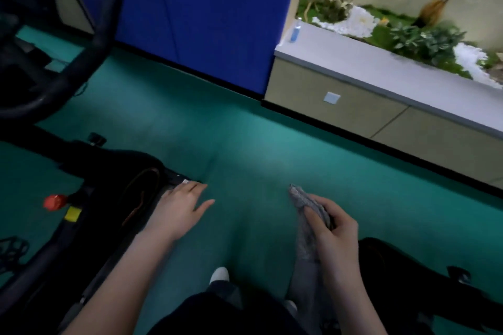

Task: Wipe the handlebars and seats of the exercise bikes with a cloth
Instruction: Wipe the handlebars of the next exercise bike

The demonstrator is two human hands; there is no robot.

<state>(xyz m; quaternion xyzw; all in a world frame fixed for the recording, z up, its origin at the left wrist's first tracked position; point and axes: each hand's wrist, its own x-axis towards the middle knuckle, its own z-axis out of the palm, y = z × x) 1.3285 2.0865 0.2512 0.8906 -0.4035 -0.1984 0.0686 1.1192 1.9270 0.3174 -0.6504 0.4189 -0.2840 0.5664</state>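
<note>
A green floor (245,130) is being shown across most of the view, bounded at the back by a blue wall panel (204,8) and, to the right, by a low cabinet whose pale grey surface (381,68) is being edged by a bed of plants (424,41). The left side is being taken up by a black exercise bike (79,236), its curved handlebar (89,51) being seen above and its dark seat (128,168) lower down. A grey cloth (304,198) is being held over the floor, well to the right of the seat, and is being gripped by the curled fingers (341,219) of the right hand (334,236). The left hand (179,207) is being rested at the seat's right edge, with its fingers (200,187) being kept straight and holding nothing. A small blue bottle (295,31) is being stood on the surface's left end. A red knob (54,201) and a yellow label (72,213) are being shown on the bike's frame.
</note>
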